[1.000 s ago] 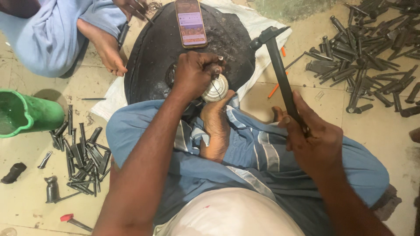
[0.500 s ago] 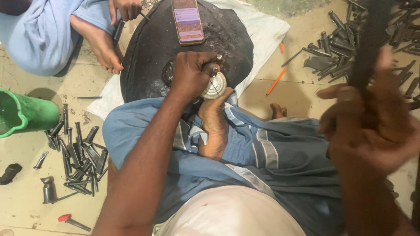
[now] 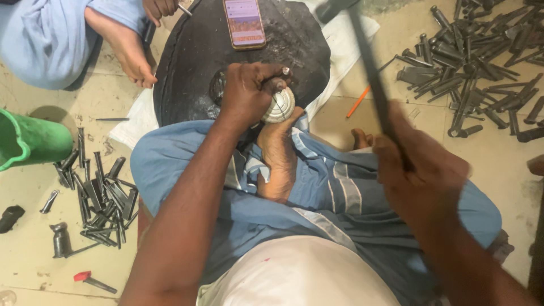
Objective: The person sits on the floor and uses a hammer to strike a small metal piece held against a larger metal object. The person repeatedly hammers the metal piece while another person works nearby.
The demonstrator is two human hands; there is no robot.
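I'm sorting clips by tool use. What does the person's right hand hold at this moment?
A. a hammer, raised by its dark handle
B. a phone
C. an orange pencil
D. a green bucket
A: the right hand grips the dark handle of a hammer lifted over the black round block, while the left hand pins a small ribbed metal piece on it.

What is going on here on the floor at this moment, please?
A person sits on the floor at a round black block. The left hand grips a small punch on a round silvery piece; the right hand swings a hammer, blurred. Metal punches lie scattered around.
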